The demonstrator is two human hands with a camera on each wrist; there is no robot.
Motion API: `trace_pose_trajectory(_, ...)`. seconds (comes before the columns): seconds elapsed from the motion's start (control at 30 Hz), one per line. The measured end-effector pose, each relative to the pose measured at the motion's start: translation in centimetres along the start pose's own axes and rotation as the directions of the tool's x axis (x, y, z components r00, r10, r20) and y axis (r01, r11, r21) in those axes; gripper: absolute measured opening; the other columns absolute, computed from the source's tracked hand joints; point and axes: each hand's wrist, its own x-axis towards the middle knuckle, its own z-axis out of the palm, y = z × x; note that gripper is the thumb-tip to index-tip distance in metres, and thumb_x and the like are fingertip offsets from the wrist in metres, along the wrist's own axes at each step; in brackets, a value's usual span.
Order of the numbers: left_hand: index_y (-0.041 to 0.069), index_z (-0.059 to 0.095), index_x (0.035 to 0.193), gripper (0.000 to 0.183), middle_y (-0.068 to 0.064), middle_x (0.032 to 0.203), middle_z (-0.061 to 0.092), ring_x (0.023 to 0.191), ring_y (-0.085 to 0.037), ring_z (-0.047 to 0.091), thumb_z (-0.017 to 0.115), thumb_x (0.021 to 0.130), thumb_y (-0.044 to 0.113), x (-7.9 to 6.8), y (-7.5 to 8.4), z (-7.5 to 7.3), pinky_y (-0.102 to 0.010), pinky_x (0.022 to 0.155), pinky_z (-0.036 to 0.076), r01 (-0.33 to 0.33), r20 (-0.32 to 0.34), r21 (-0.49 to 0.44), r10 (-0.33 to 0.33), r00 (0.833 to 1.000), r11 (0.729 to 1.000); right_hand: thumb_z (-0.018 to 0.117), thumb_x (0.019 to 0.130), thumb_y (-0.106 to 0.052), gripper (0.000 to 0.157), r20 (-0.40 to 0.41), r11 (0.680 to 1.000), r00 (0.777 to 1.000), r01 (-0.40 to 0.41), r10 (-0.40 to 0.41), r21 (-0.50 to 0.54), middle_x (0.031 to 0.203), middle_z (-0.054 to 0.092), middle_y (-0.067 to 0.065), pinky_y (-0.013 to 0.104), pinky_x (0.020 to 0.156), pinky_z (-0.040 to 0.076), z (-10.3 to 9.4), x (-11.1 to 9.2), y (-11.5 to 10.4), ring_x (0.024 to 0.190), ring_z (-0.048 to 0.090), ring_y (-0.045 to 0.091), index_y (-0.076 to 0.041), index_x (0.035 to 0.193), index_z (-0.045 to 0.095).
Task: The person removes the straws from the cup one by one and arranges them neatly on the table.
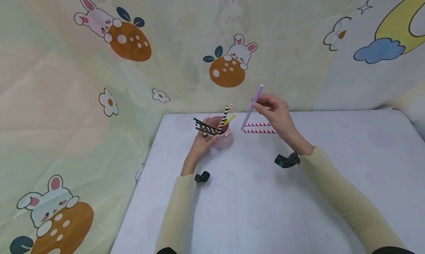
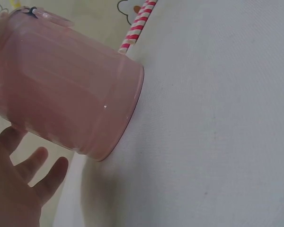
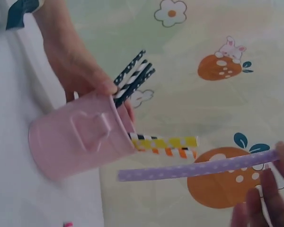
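Note:
My left hand [image 1: 200, 146] holds a pink cup [image 1: 223, 143] near its rim, thumb and fingers on either side; some lower fingers stand off its wall in the left wrist view. Black-and-white paper straws [image 3: 132, 78] lean out of the cup on the hand's side. A yellow-and-white straw [image 3: 168, 142] and an orange-striped straw [image 3: 182, 153] stick out at the opposite side. My right hand [image 1: 280, 115] pinches a purple straw with white dots [image 1: 251, 108] near its upper end. That straw is tilted, its lower end beside the cup and apart from it.
Two red-and-white striped straws [image 1: 259, 131] lie on the white-covered table [image 1: 252, 195], right of the cup, below my right hand. Behind the table hangs a cloth backdrop [image 1: 182, 62] printed with rabbits and flowers.

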Motion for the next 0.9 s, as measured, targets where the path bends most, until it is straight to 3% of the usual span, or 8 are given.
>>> trace_pose_trajectory(0.1,0.033,0.028,0.157,0.083,-0.004,0.156,0.043,0.14,-0.025,0.047,0.075,0.089,0.037,0.1,-0.3,0.0,-0.05,0.114,0.04,-0.012,-0.005,-0.013,0.012,1.0,1.0,0.067,0.097,-0.032,0.033,0.079,0.99,0.995,-0.047,0.058,-0.135,0.119,0.067,0.005,0.025,0.089,0.052,-0.5,0.0,0.2,0.109,0.059,0.018,-0.012,0.123,0.069)
trace_pose_trajectory(0.2,0.036,0.029,0.156,0.083,-0.003,0.156,0.044,0.139,-0.024,0.047,0.075,0.087,0.044,0.1,-0.4,0.0,-0.05,0.114,0.04,-0.019,-0.007,-0.012,0.019,1.0,1.0,0.067,0.097,-0.031,0.032,0.188,0.957,0.976,-0.05,0.107,-0.285,0.119,0.068,0.007,0.038,0.094,0.054,-0.9,0.1,0.5,0.112,0.06,0.023,-0.012,0.122,0.069)
trace_pose_trajectory(0.3,0.039,0.029,0.155,0.085,-0.002,0.155,0.044,0.139,-0.023,0.047,0.075,0.085,0.052,0.1,-0.4,0.0,-0.049,0.114,0.041,-0.017,-0.006,-0.006,0.017,1.0,1.0,0.066,0.098,-0.026,0.029,0.296,0.914,0.941,-0.033,0.165,-0.404,0.12,0.068,0.011,0.049,0.099,0.053,-1.1,0.1,0.5,0.116,0.059,0.028,-0.01,0.122,0.069)
trace_pose_trajectory(0.43,0.039,0.028,0.156,0.085,-0.002,0.155,0.044,0.139,-0.022,0.046,0.075,0.086,0.05,0.1,-0.4,0.0,-0.048,0.114,0.041,-0.029,-0.002,-0.012,0.029,1.0,0.999,0.067,0.097,-0.02,0.027,0.396,0.844,0.883,0.001,0.251,-0.536,0.121,0.067,0.013,0.052,0.101,0.051,-1.2,0.0,0.6,0.117,0.058,0.031,-0.008,0.121,0.069)
trace_pose_trajectory(0.57,0.039,0.028,0.156,0.082,-0.001,0.155,0.044,0.139,-0.022,0.046,0.075,0.089,0.036,0.1,-0.3,0.0,-0.049,0.114,0.041,-0.03,-0.008,-0.008,0.03,1.0,1.0,0.07,0.094,-0.018,0.028,0.424,0.731,0.857,0.084,0.294,-0.678,0.119,0.069,0.014,0.049,0.096,0.053,-1.0,-0.1,1.1,0.11,0.06,0.03,-0.006,0.119,0.071)
trace_pose_trajectory(0.73,0.039,0.028,0.156,0.082,-0.002,0.155,0.045,0.138,-0.023,0.047,0.075,0.09,0.031,0.1,-0.2,0.0,-0.049,0.114,0.041,-0.031,-0.01,-0.003,0.031,0.999,1.0,0.072,0.092,-0.017,0.024,0.389,0.528,0.859,0.171,0.334,-0.832,0.11,0.068,0.014,0.045,0.082,0.055,-0.6,-0.5,2.6,0.099,0.06,0.029,-0.008,0.114,0.073)
trace_pose_trajectory(0.83,0.04,0.028,0.156,0.082,-0.001,0.154,0.045,0.138,-0.022,0.047,0.076,0.089,0.037,0.0,-0.2,0.0,-0.048,0.114,0.041,-0.03,-0.009,-0.009,0.03,1.0,1.0,0.07,0.093,-0.014,0.02,0.37,0.449,0.864,0.196,0.341,-0.872,0.107,0.067,0.014,0.047,0.08,0.054,-0.1,-0.8,4.0,0.099,0.059,0.032,-0.007,0.112,0.074)
trace_pose_trajectory(0.9,0.04,0.029,0.156,0.083,0.0,0.155,0.044,0.139,-0.023,0.047,0.076,0.087,0.045,0.0,-0.2,0.0,-0.048,0.114,0.041,-0.028,-0.005,-0.011,0.028,1.0,1.0,0.069,0.094,-0.013,0.02,0.363,0.417,0.867,0.206,0.342,-0.885,0.107,0.067,0.014,0.048,0.082,0.054,0.3,-0.9,5.0,0.099,0.059,0.033,-0.006,0.111,0.074)
